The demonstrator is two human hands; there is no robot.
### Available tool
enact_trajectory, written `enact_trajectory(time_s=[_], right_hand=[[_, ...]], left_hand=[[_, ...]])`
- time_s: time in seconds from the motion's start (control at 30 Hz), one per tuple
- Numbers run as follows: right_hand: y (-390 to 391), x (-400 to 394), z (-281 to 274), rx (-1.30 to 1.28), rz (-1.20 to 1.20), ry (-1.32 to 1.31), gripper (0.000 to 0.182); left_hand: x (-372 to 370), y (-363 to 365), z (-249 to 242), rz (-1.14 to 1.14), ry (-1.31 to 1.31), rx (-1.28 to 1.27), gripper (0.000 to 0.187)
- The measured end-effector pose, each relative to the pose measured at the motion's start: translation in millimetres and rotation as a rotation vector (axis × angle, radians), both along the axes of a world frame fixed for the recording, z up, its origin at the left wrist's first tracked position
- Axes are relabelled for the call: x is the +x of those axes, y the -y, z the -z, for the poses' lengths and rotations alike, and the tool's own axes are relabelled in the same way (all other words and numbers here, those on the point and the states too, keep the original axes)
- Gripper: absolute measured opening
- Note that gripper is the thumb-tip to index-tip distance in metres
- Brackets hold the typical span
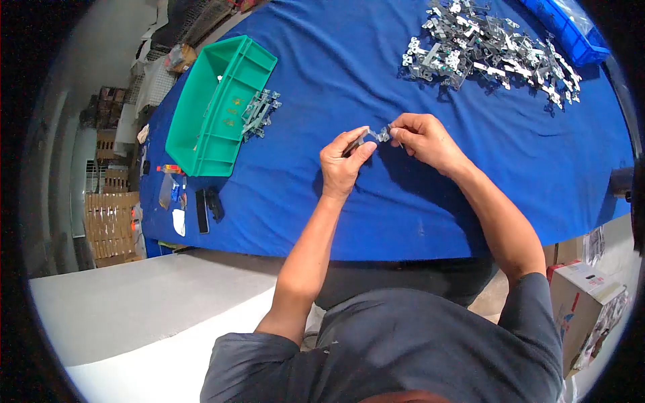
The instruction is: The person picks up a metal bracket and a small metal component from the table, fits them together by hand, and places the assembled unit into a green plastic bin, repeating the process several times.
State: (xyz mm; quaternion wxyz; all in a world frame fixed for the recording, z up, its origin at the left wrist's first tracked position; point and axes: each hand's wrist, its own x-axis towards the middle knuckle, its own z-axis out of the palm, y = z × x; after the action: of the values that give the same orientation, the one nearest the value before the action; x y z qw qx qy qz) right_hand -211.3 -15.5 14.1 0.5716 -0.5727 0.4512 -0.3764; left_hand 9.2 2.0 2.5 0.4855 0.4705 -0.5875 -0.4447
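Over the blue cloth, my left hand (341, 168) is closed on a small silvery metal bracket (381, 136), gripped between thumb and fingers. A dark strip, perhaps part of the same piece, shows between that thumb and the fingers. From the other side, my right hand (428, 142) pinches the bracket's right end with its fingertips. Whether those fingertips also hold some smaller part cannot be made out. A small pile of similar metal brackets (259, 115) lies left of my hands, against a green bin. Farther off at the upper right is a large heap of metal brackets (487, 50).
The divided green bin (176, 138) holds a few small brass-coloured pieces. A blue tray (571, 33) stands at the far right corner. A black phone-like object (202, 211) and small packets lie at the left edge. Below right is a white carton (584, 285).
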Motion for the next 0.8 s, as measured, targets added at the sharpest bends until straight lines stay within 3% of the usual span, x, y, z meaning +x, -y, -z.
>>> enact_trajectory(time_s=[0.2,0.3,0.8], right_hand=[[-4,0,-9,0.031,-0.044,-0.039,0.021],[-3,0,-7,0.032,-0.032,-0.077,0.021],[-5,2,-4,-0.067,-0.048,-0.123,0.018]], left_hand=[[0,1,1,0.037,-0.01,-0.013,0.032],[1,0,-1,-0.06,-0.046,0.031,0.033],[-1,1,-5,0.079,-0.001,0.015,0.031]])
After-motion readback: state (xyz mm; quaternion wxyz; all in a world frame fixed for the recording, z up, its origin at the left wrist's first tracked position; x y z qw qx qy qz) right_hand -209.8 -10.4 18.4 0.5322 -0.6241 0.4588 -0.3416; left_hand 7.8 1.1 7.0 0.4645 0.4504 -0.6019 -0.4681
